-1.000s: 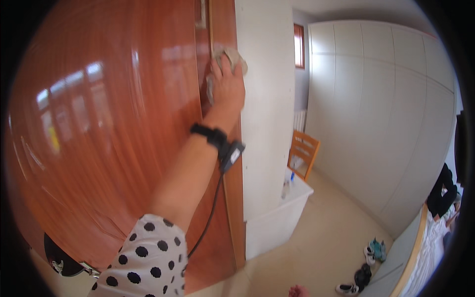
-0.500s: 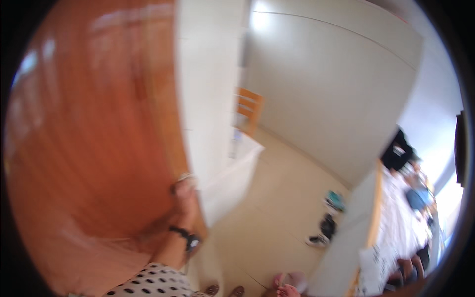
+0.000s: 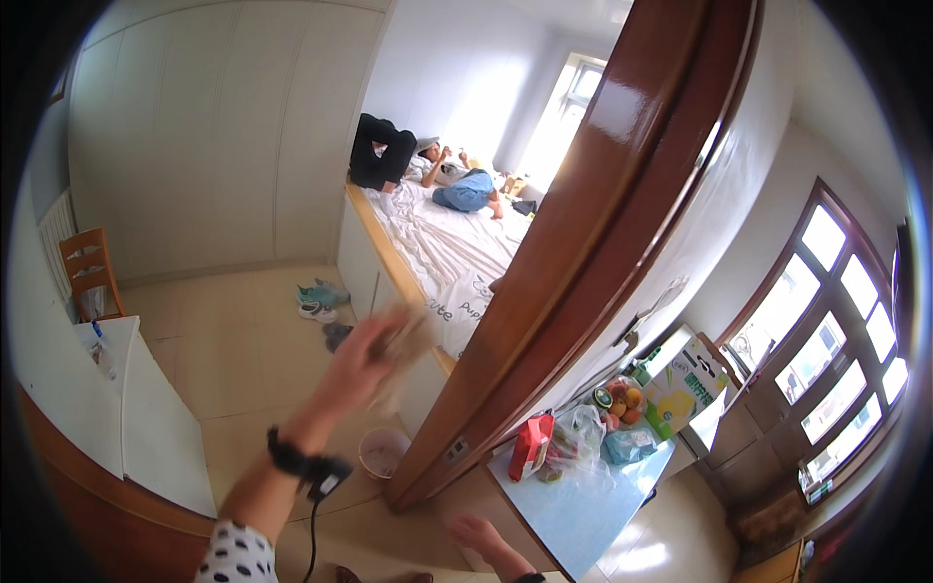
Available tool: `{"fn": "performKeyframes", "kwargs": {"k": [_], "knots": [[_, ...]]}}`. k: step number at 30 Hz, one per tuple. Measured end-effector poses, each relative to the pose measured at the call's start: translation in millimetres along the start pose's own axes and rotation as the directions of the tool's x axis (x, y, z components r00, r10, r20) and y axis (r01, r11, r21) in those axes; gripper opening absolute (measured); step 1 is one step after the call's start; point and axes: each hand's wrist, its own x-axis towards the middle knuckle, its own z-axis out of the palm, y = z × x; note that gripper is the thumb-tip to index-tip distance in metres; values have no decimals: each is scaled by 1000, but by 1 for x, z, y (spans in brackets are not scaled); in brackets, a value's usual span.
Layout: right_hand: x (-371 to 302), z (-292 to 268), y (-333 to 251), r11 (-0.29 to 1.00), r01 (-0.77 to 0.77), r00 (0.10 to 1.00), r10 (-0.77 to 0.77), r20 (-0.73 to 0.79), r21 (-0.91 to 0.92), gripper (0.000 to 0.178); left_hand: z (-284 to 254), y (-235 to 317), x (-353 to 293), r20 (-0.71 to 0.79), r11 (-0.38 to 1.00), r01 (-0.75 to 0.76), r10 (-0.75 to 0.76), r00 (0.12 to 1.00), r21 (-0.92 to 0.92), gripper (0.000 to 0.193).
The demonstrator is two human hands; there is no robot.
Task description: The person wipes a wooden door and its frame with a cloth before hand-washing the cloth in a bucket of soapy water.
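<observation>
My left hand (image 3: 355,364), blurred by motion, grips a beige-brown cloth (image 3: 403,340) in front of the bed's side, left of the brown wooden door frame (image 3: 554,291). A black band with a small box and cable (image 3: 303,464) circles that wrist, below a polka-dot sleeve. Low in the middle, my right hand (image 3: 476,534) hangs just left of the light-blue tabletop (image 3: 554,515). It is slightly blurred, its fingers look loosely stretched, and nothing shows in it. A pale bucket (image 3: 385,453) stands on the floor between my hands, beside the frame's foot.
Two people (image 3: 442,165) are on the bed (image 3: 394,282) beyond the frame. Shoes (image 3: 321,299) lie on the floor near it. A white cabinet (image 3: 155,398) and wooden chair (image 3: 87,272) stand left. The table bears a red packet (image 3: 532,447), plastic bags and fruit (image 3: 624,398).
My view has swung right, from the wooden door to the frame and table. My left hand has left the door's edge and now shows with the cloth by the frame. My right hand shows more fully.
</observation>
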Motion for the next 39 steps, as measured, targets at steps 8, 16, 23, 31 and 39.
{"fn": "performKeyframes", "kwargs": {"k": [8,16,23,31,39], "knots": [[10,-42,115,985,-71,994,84,-77,160,26,88,192,172,-163,640,-722,767,620,264,51],[-16,-117,154,914,-71,995,94,-38,399,46,159,-18,8,-321,794,-433,581,748,427,38],[-28,-130,54,888,93,984,-150,94,450,39,88,-92,-125,-69,794,13,37,997,608,36],[-21,-149,-19,820,255,946,-322,44,513,35,27,272,188,-160,393,-530,888,431,752,51],[3,-161,-59,779,270,942,-336,14,566,31,47,485,396,-21,23,-614,1000,11,789,44]]}}
